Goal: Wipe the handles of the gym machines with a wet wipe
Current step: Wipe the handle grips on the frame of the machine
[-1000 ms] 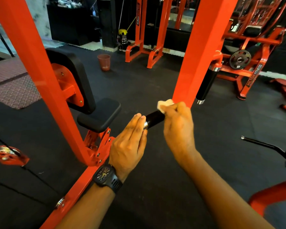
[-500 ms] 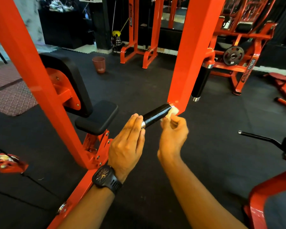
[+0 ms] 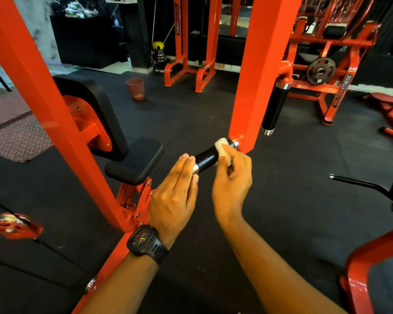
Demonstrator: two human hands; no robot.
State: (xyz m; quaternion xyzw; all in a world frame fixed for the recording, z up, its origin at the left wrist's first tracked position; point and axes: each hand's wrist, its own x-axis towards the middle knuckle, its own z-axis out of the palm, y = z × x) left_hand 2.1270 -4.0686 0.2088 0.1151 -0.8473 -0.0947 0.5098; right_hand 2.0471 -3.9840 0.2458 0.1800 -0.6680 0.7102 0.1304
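Wet wipe (image 3: 221, 146), pinched by right hand (image 3: 233, 180), now sits atop handle (image 3: 207, 159); flat-fingered left hand (image 3: 174, 196) touches its end; bin (image 3: 135, 89) at eleven o'clock.

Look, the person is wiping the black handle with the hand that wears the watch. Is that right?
Not quite. The wet wipe is pinched in the right hand, which has no watch, and pressed on the black handle. The watch is on the left hand, whose straight fingers only touch the handle's near end. The head view shows it.
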